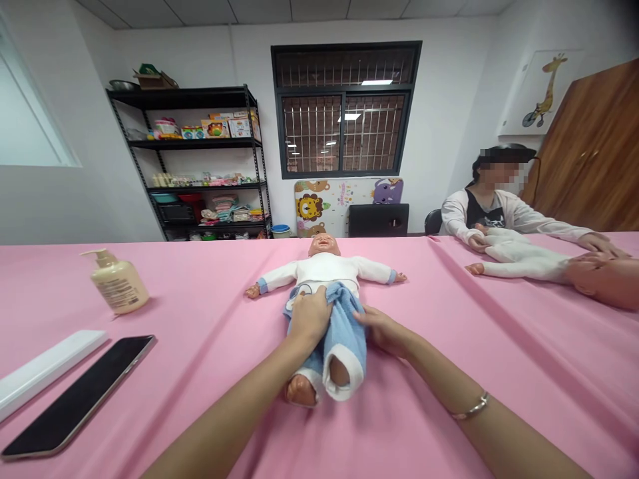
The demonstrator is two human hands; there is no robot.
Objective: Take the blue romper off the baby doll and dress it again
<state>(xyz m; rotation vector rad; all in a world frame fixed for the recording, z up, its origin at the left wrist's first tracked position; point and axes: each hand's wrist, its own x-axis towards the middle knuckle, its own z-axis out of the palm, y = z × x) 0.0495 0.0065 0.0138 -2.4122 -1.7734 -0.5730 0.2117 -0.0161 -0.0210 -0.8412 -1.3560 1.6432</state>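
Note:
A baby doll (324, 269) lies on its back on the pink tablecloth (210, 313), its head away from me and its arms spread. It wears a white long-sleeved top and blue towelling trousers (353, 346) with white cuffs. My left hand (309, 316) grips the trousers at the doll's waist. My right hand (382, 330) holds the trousers' opposite side, with a silver bangle (470, 406) on that wrist. The doll's legs are raised slightly, with one bare foot (301, 390) showing below the cuffs.
A pump bottle of lotion (120, 283) stands at left, beside a white oblong case (44, 372) and a black smartphone (77, 396). At right, a seated person (484, 199) has both hands on a second doll (524, 259). A black shelf (184, 159) of baby goods stands behind.

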